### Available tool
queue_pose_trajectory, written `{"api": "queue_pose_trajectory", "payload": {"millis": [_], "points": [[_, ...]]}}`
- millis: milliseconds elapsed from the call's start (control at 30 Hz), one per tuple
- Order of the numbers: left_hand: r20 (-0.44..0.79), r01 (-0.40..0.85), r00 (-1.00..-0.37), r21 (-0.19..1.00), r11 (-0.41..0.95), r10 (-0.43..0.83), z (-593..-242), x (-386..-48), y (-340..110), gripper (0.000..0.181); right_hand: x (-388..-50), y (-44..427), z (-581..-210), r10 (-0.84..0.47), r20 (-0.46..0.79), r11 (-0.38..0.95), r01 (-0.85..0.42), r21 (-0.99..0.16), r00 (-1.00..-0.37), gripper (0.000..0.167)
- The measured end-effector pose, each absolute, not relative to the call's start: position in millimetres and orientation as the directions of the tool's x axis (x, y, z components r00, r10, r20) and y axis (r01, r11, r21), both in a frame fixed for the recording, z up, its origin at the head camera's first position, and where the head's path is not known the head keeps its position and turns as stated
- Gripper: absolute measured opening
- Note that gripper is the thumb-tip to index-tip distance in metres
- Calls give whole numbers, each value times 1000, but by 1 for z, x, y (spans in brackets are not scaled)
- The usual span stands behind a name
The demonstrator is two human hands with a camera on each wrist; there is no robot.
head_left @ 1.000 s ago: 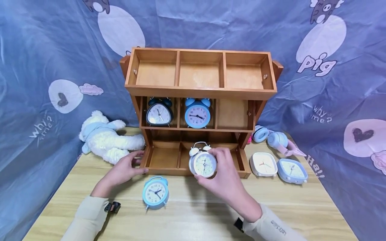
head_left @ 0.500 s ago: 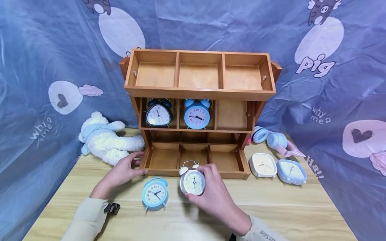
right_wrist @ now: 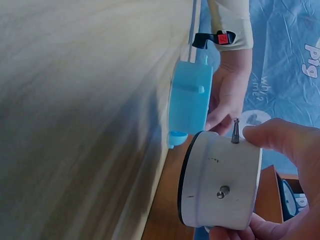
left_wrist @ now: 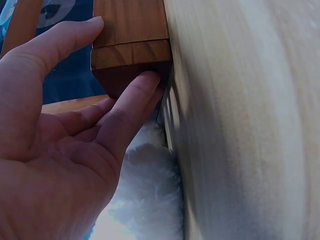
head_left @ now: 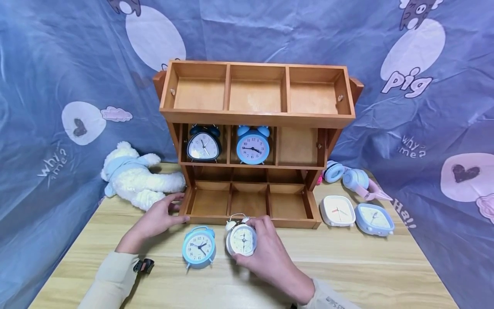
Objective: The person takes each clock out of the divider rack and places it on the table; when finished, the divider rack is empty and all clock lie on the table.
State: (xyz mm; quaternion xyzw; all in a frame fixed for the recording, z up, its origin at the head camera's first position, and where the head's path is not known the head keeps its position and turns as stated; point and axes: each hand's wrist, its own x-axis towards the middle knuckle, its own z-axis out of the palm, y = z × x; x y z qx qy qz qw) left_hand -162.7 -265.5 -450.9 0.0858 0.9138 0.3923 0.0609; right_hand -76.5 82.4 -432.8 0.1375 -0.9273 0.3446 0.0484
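At the wooden rack's (head_left: 256, 117) lower left corner, we see the left hand (head_left: 160, 219) gripping. Next, the sky-blue clock (head_left: 199, 247). Just right, the white clock (head_left: 241, 241), grasped in the right hand (head_left: 266, 255), has come away from the bottom tray (head_left: 293, 223); work seems shifted tableward. Round, twin-belled, pale dial; whether its feet touch down, we can't tell.

You're in some kinda cloth-walled nook, can't tell if home or studio: wrinkled blue cartoon-print fabric (head_left: 293, 34) across the frame's top and sides, pale wood-grain tabletop (head_left: 366, 257) along the bottom.
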Motion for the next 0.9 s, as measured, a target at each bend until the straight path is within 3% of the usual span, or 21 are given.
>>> {"api": "queue_pose_trajectory", "payload": {"millis": [467,900], "points": [[-46,112,-977,726,678,211,-451,-163,-266,91,-76,74,-445,-276,152,720,-309,-621,-949,81],[29,175,-975,713,679,220,-453,-162,-268,93,-79,69,-450,-301,147,740,-328,-587,-942,81]]}}
